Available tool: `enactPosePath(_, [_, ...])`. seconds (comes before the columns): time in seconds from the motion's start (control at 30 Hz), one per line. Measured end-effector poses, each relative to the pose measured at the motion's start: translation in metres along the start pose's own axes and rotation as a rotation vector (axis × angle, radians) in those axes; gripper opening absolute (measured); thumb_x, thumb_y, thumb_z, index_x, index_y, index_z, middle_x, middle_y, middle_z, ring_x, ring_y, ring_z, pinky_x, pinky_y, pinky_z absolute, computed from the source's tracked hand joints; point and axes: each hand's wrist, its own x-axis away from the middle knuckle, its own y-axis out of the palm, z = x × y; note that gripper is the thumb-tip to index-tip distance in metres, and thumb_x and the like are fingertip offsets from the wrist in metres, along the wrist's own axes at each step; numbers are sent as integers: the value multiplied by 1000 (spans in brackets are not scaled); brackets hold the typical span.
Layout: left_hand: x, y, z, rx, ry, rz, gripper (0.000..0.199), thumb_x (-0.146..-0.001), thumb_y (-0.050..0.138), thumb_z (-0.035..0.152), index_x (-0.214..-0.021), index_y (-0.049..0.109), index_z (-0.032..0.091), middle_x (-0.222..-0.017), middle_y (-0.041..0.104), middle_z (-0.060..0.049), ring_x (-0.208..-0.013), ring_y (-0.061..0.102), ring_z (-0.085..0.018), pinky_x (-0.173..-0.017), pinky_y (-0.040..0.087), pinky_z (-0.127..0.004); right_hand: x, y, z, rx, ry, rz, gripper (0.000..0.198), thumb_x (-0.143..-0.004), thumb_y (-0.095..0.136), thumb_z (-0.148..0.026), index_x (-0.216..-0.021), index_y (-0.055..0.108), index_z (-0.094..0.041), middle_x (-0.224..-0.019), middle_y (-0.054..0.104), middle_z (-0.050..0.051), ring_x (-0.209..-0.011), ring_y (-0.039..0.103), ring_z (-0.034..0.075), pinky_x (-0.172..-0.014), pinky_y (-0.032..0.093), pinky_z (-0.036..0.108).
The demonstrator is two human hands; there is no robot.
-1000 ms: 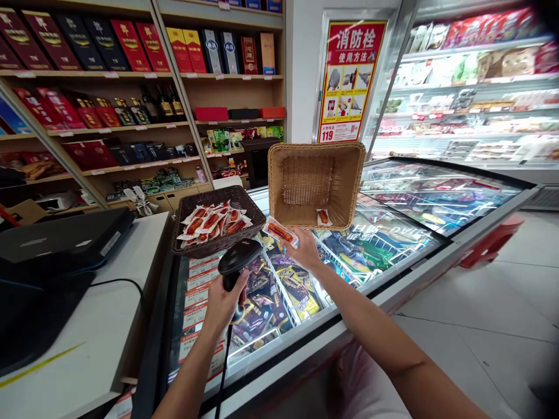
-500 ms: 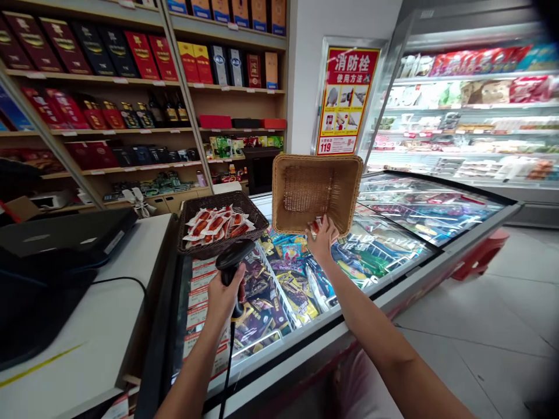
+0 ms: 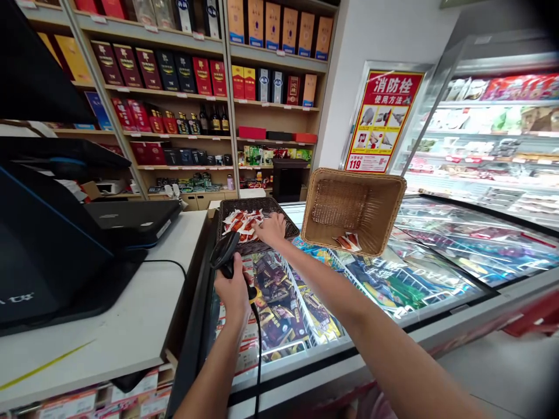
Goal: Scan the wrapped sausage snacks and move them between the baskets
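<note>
Two sausage packs [image 3: 347, 241] lie in light basket [image 3: 353, 210]; dark basket [image 3: 257, 224] mostly full; my left hand [image 3: 233, 291] grips scanner [image 3: 225, 256], right hand [image 3: 271, 228] spread loosely on the pile, grasp unclear.

Bright, even shop lighting falls from overhead, with pale glare streaking the sloped glass lid of the chest freezer [image 3: 437, 256]. Wide-angle distortion bends the wooden shelves of boxed goods [image 3: 183, 93] at the left edge, the corners darken, and the lit refrigerated display case [image 3: 493, 134] reads soft and slightly blurred.

right hand [image 3: 271, 228]: off the tan basket [image 3: 375, 201], now in dark basket [image 3: 279, 205] on packets [image 3: 241, 223] | tan basket holds two packets now
</note>
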Motion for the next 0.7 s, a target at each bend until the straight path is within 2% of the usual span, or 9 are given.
enactPosePath(0.07, [1, 0, -2, -8, -6, -14, 47, -77, 79, 61, -79, 53, 22, -55, 56, 7, -42, 51, -11, -43, 39, -24, -2, 12, -19, 25, 101, -40, 33, -87, 76, -46, -99, 81, -15, -136, 61, 21, -132, 45, 40, -114, 36, 57])
enactPosePath(0.13, [2, 1, -3, -8, -13, -34, 46, -77, 78, 60, -78, 53, 22, -55, 56, 7, -41, 49, -11, -42, 39, -24, 0, 17, -27, 10, 177, -39, 27, -86, 77, -35, -102, 81, -15, -138, 61, 22, -135, 45, 40, -114, 36, 55])
enactPosePath(0.2, [3, 2, -3, -13, -17, -62, 47, -76, 79, 61, -78, 53, 23, -54, 55, 7, -41, 50, -11, -41, 40, -24, 4, 15, -25, -38, 228, -4, 18, -87, 70, -24, -100, 80, -16, -140, 60, 21, -136, 46, 38, -113, 38, 51])
enactPosePath(0.27, [4, 3, -3, -10, -8, -86, 49, -73, 81, 63, -78, 54, 22, -53, 54, 7, -41, 51, -12, -41, 41, -25, 9, 6, -16, -109, 248, 41, 18, -91, 61, -19, -99, 78, -17, -137, 63, 19, -130, 54, 34, -107, 43, 45])
enactPosePath(0.37, [5, 4, -2, 11, 1, -129, 53, -69, 84, 65, -77, 55, 21, -54, 56, 6, -41, 51, -12, -40, 40, -24, 22, -17, 12, -200, 212, 110, 25, -101, 46, -19, -112, 69, -18, -113, 71, 15, -103, 66, 27, -87, 48, 36])
enactPosePath(0.47, [7, 5, -1, 4, -22, -219, 56, -65, 86, 67, -74, 56, 20, -56, 57, 5, -41, 50, -11, -39, 39, -24, 48, -41, 55, -222, 117, 200, 28, -108, 36, -29, -118, 61, -20, -87, 71, 7, -78, 66, 25, -72, 44, 32])
enactPosePath(0.6, [15, 6, -3, -90, -56, -400, 57, -66, 87, 67, -69, 57, 19, -53, 56, 3, -40, 49, -11, -39, 39, -24, 88, -58, 116, -239, -10, 432, 34, -109, 33, -46, -108, 58, -22, -90, 72, 8, -72, 66, 23, -68, 42, 31])
enactPosePath(0.7, [25, 7, -7, -154, -76, -499, 53, -70, 86, 65, -69, 59, 19, -50, 56, 2, -40, 48, -11, -40, 38, -24, 105, -57, 147, -261, 1, 580, 41, -108, 31, -53, -103, 58, -22, -89, 74, 9, -73, 67, 23, -69, 44, 31])
